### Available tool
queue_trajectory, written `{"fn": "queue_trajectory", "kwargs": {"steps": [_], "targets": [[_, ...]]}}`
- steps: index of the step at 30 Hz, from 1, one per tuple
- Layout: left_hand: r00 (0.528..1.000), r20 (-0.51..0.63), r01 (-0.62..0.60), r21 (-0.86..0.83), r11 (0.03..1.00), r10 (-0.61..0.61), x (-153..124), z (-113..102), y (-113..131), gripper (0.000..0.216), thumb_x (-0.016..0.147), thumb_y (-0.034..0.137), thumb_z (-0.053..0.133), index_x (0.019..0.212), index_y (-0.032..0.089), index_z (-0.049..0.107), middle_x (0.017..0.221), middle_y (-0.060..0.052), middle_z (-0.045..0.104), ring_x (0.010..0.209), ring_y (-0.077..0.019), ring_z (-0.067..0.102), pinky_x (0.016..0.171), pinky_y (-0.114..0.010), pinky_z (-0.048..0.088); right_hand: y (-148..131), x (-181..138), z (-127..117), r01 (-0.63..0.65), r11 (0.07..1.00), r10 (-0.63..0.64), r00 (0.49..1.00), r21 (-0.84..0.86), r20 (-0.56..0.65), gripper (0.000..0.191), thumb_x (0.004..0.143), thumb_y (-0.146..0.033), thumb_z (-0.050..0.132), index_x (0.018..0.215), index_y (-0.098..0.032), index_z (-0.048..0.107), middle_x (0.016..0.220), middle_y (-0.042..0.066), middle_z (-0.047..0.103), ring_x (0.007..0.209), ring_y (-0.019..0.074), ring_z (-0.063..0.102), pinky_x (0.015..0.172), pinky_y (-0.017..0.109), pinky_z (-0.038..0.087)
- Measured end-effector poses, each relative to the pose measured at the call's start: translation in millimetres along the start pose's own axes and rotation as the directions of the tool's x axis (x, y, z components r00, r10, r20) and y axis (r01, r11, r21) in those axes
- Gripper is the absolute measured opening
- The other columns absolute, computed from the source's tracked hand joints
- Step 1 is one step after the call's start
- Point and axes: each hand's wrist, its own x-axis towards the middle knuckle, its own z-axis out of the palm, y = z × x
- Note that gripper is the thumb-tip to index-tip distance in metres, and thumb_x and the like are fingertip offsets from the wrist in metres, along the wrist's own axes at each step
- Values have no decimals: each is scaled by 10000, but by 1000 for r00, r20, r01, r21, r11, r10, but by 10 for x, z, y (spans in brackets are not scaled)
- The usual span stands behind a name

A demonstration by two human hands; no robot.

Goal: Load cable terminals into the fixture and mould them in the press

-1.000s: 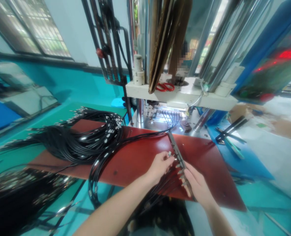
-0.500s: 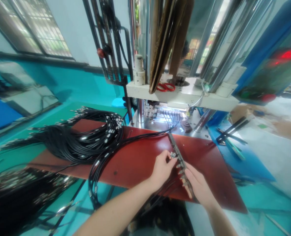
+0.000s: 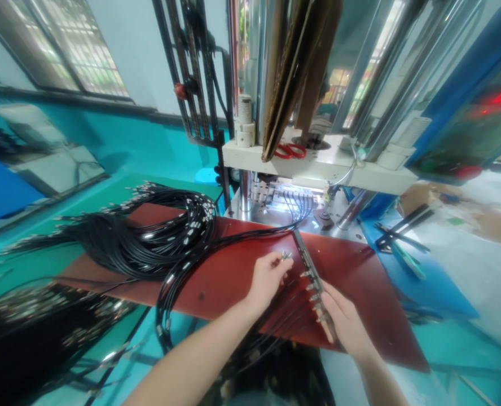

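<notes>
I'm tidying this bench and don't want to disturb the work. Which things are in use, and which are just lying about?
In use:
left hand pinching a cable end
right hand steadying the slotted bar
red mat

Lying about:
red scissors
black cable pile
dark tools on the blue surface

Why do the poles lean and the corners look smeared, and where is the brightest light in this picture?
Head view: wide lens bends the steel columns outward; edges blur, smearing the black cable pile. Strongest glare is the white lamp under the press shelf. The left hand and right hand on the red mat look fairly sharp.
</notes>
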Motion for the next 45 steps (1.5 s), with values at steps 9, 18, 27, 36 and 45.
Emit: {"fn": "queue_trajectory", "kwargs": {"steps": [9,18,27,36,45], "targets": [[893,274,409,-158,899,-358,3,26,91,313,575,408,671,526,132,531,347,75,311,310,-30,219,336,-196,103,36,7,-92,34,995,-29,998,-89,61,585,793,-552,465,1215,-150,517,514,-6,524,390,120,470,346,219,430],[905,267,374,-129,918,-331,43,2,120,337,565,422,684,490,142,514,311,76,306,299,-31,196,357,-216,74,40,22,-69,18,993,-12,999,-114,51,560,810,-535,447,1199,-137,510,561,2,544,386,104,452,301,194,379],[964,198,180,5,984,-178,98,26,23,293,671,360,581,485,144,511,382,57,372,373,-51,300,418,-209,213,-7,52,-19,35,986,-19,995,-165,101,599,806,-563,424,1258,-174,477,473,-32,487,381,123,457,365,235,439],[942,191,335,-519,787,-275,137,-250,113,332,748,490,526,696,170,453,436,102,215,353,-40,155,371,-183,118,-10,69,-89,9,994,-7,1000,-108,17,549,789,-558,468,1188,-191,555,511,9,549,371,135,485,312,233,435],[901,250,432,-423,797,-355,97,-139,-18,263,653,371,639,674,127,543,508,56,397,410,-44,329,422,-189,257,-25,67,-90,-15,993,24,997,-121,70,574,799,-560,454,1236,-194,516,510,8,550,356,128,467,322,233,427]]}}
